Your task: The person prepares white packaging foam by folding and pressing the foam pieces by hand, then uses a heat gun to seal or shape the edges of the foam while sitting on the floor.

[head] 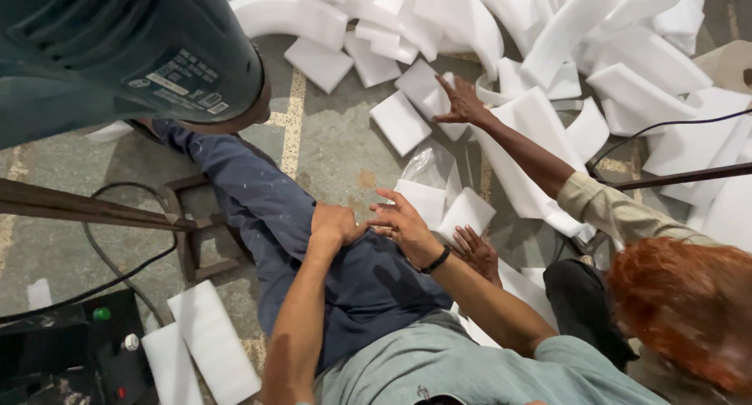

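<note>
From the head view I see my left grip closed in a fist on my blue-trousered thigh, holding nothing I can make out. My right grip is spread wide, fingers loose, just short of a white foam piece on the floor. A co-worker's hand rests on another foam piece well beyond.

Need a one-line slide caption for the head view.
Seated person's left hand and right hand meet over a blue-trousered knee; a co-worker's hand reaches white foam pieces.
</note>
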